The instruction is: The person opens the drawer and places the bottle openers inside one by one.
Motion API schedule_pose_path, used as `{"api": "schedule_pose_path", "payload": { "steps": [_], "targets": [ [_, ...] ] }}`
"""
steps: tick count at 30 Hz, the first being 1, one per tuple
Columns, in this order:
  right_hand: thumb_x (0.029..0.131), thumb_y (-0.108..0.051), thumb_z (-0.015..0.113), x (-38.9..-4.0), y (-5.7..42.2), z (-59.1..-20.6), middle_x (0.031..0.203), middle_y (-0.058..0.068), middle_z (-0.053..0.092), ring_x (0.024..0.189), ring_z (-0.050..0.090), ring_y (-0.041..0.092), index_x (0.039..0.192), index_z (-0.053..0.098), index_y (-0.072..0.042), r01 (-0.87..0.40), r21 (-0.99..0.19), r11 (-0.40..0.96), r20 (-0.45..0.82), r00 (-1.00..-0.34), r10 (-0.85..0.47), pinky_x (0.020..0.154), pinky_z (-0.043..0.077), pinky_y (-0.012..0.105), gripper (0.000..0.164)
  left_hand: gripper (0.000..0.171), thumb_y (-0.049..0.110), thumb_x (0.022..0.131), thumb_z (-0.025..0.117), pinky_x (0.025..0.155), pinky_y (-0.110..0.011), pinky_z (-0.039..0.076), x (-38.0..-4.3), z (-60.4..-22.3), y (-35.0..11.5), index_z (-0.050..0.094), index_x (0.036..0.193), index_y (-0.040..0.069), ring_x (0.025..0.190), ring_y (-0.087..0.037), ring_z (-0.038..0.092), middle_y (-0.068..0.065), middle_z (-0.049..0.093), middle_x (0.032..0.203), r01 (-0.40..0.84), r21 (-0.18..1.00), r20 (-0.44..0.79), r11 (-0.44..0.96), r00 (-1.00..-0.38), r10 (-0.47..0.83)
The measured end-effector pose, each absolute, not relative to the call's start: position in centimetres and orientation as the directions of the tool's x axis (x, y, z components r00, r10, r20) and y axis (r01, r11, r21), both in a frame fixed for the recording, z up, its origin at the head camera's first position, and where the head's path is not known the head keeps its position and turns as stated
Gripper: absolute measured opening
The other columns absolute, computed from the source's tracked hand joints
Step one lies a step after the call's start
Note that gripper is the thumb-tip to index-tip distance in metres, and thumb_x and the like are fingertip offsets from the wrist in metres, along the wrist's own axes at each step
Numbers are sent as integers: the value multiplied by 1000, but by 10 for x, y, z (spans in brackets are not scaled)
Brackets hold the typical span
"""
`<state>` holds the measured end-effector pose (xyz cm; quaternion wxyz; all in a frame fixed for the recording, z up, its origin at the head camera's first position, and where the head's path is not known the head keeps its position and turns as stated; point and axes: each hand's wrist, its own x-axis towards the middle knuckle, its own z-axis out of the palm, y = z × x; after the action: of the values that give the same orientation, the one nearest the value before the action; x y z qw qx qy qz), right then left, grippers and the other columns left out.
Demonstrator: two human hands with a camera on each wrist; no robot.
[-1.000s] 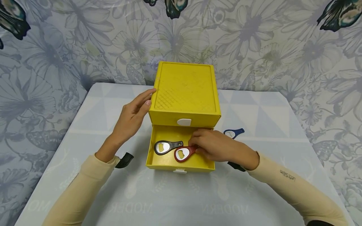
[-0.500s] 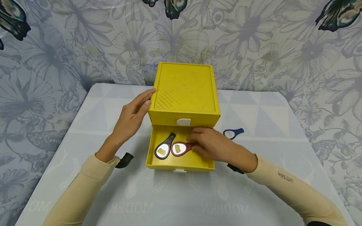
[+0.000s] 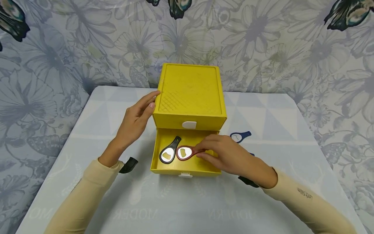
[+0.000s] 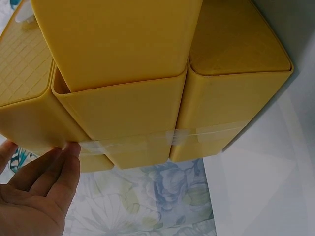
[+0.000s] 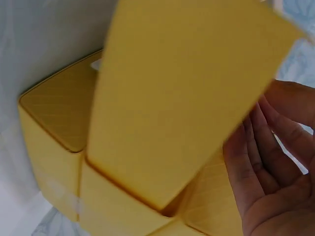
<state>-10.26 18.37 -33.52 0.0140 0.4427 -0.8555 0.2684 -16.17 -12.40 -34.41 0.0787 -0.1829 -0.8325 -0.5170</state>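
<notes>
My left hand (image 3: 133, 125) rests its fingertips against the left side of the yellow drawer box (image 3: 190, 91); in the left wrist view these fingertips touch the box wall near a strip of clear tape. The lower drawer (image 3: 166, 171) is pulled out. Inside it, a black bottle opener (image 3: 168, 155) lies slanted at the left, beside a red bottle opener (image 3: 184, 152). My right hand (image 3: 225, 152) reaches over the drawer's right wall and pinches the red opener's handle between thumb and fingers. In the right wrist view, the drawer wall (image 5: 187, 98) hides the fingertips and the openers.
A blue bottle opener (image 3: 241, 136) lies on the table (image 3: 140, 195) right of the box. Another dark blue piece (image 3: 252, 154) shows partly behind the right wrist. White tabs mark the fronts of the upper and lower drawers. A floral-patterned backdrop (image 3: 263, 48) stands behind the table.
The black opener has turned from lying crosswise to slanting with its handle up. The red opener has shifted slightly left and up. My right wrist has moved a little right and nearer.
</notes>
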Motion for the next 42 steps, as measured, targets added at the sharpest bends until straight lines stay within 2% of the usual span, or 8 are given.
{"api": "schedule_pose_path", "payload": {
  "steps": [6,11,14,19,23,31,38,42],
  "targets": [
    [89,-16,77,-84,191,-330,105,-7,74,92,68,9,114,75,-16,-788,-445,426,399,-600,-693,75,56,23,25,42,34,108,46,109,-52,45,-163,-343,-125,45,150,37,134,-26,54,-1,49,152,391,831,328,396,-919,219],
    [88,-15,78,-66,195,-331,100,-6,74,88,67,9,107,75,-16,-778,-450,438,458,-622,-635,77,56,21,19,42,34,108,46,109,-51,45,-163,-344,-126,45,150,38,134,-25,54,-3,50,152,388,835,325,391,-920,219],
    [92,-24,74,-54,196,-331,96,-8,73,84,65,6,103,75,-17,-765,-456,455,472,-641,-605,75,54,17,13,42,34,108,46,109,-51,45,-163,-345,-127,45,150,38,134,-25,54,-3,50,151,386,838,324,385,-921,219],
    [98,-36,65,-34,195,-331,92,-13,71,82,64,1,100,75,-19,-740,-484,467,469,-670,-576,75,53,13,20,42,34,108,46,110,-50,45,-163,-345,-126,46,150,38,134,-24,54,-3,50,151,386,840,324,380,-920,218],
    [92,-24,75,-19,190,-339,89,-13,72,79,66,0,100,75,-21,-724,-525,448,471,-686,-555,73,54,13,9,42,34,108,46,110,-50,46,-163,-344,-125,45,150,37,134,-24,55,-1,50,152,389,839,327,381,-919,218],
    [86,-8,79,-6,179,-373,89,-8,75,80,69,2,100,75,-18,-667,-639,383,453,-729,-513,75,56,14,18,42,35,108,46,109,-50,46,-164,-344,-125,46,150,37,133,-24,56,-1,50,151,388,840,325,379,-920,220],
    [91,-16,76,-5,173,-388,90,-9,76,81,70,0,100,78,-17,-530,-718,452,320,-828,-461,74,56,13,10,42,34,108,46,110,-50,45,-164,-346,-126,46,150,38,134,-24,54,-2,50,152,388,843,326,373,-920,219],
    [89,-17,78,-7,168,-393,90,-12,75,82,70,-1,99,79,-16,-488,-711,506,277,-856,-436,76,56,12,11,42,35,108,46,109,-50,46,-164,-347,-125,45,150,39,133,-24,55,0,50,152,386,843,323,373,-920,222]
  ]
}}
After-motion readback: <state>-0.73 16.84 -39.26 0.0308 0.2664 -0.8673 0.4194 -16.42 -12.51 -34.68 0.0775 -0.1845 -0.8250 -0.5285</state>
